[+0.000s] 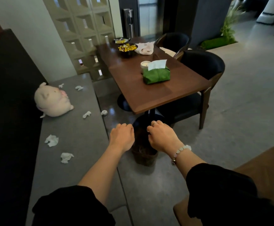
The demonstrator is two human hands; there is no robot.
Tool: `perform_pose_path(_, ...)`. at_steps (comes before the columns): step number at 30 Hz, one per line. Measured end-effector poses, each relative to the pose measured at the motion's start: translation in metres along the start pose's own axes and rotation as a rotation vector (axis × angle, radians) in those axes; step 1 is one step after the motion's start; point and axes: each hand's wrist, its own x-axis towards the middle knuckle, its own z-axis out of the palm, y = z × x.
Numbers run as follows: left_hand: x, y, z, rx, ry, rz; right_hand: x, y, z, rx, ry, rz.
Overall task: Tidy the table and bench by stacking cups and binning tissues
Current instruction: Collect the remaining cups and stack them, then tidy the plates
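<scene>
Tissues (51, 140) strewn along bench (77, 144); bin (144, 158) beside bench edge; left grip (121, 136), right grip (162, 136) curled, hold unclear.

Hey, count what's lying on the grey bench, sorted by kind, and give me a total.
Crumpled tissues: 5
Plush pig: 1
Total: 6

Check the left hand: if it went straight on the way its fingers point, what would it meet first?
Probably the dark bin on the floor: the left hand hangs over its left rim with fingers curled downward. Depth is unclear, so it may already touch it.
</scene>
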Motion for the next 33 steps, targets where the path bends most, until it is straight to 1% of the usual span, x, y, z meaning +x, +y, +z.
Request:
perform_pose_path(3, 0.011, -0.004, 0.004, 0.011, 0.010, 0.030, 0.007, 0.002, 0.003, -0.008, -0.004, 0.007)
perform_pose_path(8, 0.032, 0.017, 0.011, 0.037, 0.016, 0.124, 0.008, 0.023, -0.004, -0.018, 0.005, 0.098)
perform_pose_path(11, 0.046, 0.049, 0.018, 0.056, 0.009, 0.255, -0.004, 0.048, -0.011, -0.039, 0.006, 0.181)
perform_pose_path(14, 0.054, 0.099, 0.023, 0.054, -0.023, 0.423, -0.028, 0.083, -0.017, -0.091, -0.020, 0.299)
perform_pose_path(16, 0.056, 0.131, 0.024, 0.052, -0.009, 0.498, -0.045, 0.108, -0.023, -0.121, -0.026, 0.374)
perform_pose_path(19, 0.062, 0.174, 0.021, 0.032, 0.039, 0.550, -0.062, 0.140, -0.037, -0.133, 0.018, 0.478)
perform_pose_path(25, 0.073, 0.255, -0.002, 0.042, 0.164, 0.624, -0.092, 0.199, -0.070, -0.166, 0.123, 0.613)
perform_pose_path(28, 0.072, 0.288, -0.010, 0.064, 0.169, 0.673, -0.107, 0.222, -0.079, -0.160, 0.168, 0.652)
perform_pose_path(33, 0.068, 0.323, -0.008, 0.086, 0.137, 0.680, -0.135, 0.247, -0.083, -0.131, 0.189, 0.686)
